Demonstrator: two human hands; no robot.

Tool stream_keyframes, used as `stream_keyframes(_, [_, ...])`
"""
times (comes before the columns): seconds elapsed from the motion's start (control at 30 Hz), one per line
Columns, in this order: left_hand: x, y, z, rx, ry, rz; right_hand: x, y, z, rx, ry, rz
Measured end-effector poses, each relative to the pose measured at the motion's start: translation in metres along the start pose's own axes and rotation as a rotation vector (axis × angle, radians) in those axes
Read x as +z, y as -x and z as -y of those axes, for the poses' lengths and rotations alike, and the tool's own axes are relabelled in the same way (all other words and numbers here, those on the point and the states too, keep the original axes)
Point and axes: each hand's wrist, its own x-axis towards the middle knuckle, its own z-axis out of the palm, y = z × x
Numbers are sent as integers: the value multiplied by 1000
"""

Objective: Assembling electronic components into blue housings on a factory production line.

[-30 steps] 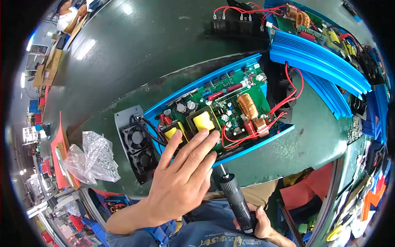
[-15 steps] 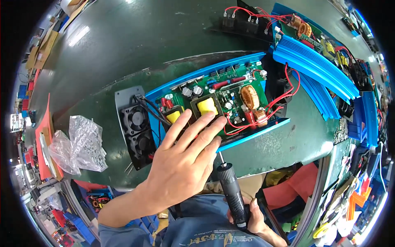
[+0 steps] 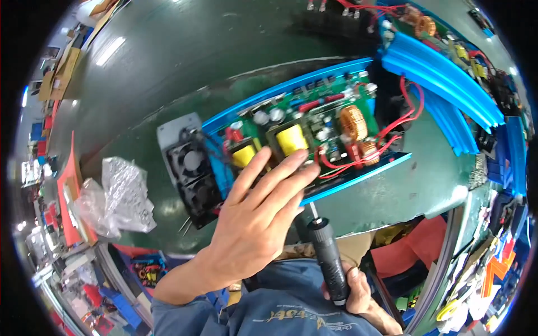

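A blue metal housing (image 3: 358, 178) lies across the table edge in front of me, holding a green circuit board (image 3: 328, 124) with yellow-wrapped transformers and copper coils. My left hand (image 3: 255, 224) rests over its near side, fingers stretched and a little spread across the transformers. In my right hand (image 3: 358, 291) is a black electric screwdriver (image 3: 329, 255), gripped near its lower end. Its bit points up at the near wall of the housing; whether it sits in a screw is hidden. A black panel with two fans (image 3: 193, 162) adjoins the housing's left end.
Clear plastic bags (image 3: 126, 199) of small parts lie on the left of the green table (image 3: 185, 45). More blue housings (image 3: 443, 78) with boards and red wires are stacked at the far right. Tools and an orange object (image 3: 496, 274) crowd the right side.
The whole view has shifted, so the table and housing appear farther right. Both hands keep about the same place on the housing and screwdriver.
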Motion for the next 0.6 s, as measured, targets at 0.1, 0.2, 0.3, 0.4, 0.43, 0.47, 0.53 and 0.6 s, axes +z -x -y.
stream_keyframes(0.1, [2, 0, -1, 12, 38, -35, -4, -1, -9, 168, -172, 79])
stream_keyframes(0.2, [10, 5, 0, 19, 38, -135, 1, -2, -12, 94, -175, 69])
stream_keyframes(0.3, [-12, 20, -2, 9, 12, -174, -10, 0, -40, -107, 52, -120])
stream_keyframes(0.4, [-53, 62, 18, -155, -133, -338, -20, 9, -55, -232, 145, -236])
stream_keyframes(0.43, [-63, 82, 30, -288, -201, -416, -20, 10, -58, -236, 141, -242])
stream_keyframes(0.47, [-66, 106, 48, -492, -275, -444, -19, 10, -61, -268, 119, -263])
stream_keyframes(0.53, [-75, 149, 82, -760, -329, -443, -15, 11, -57, -274, 131, -269])
stream_keyframes(0.6, [-77, 176, 103, -870, -312, -398, -15, 7, -61, -290, 124, -249])
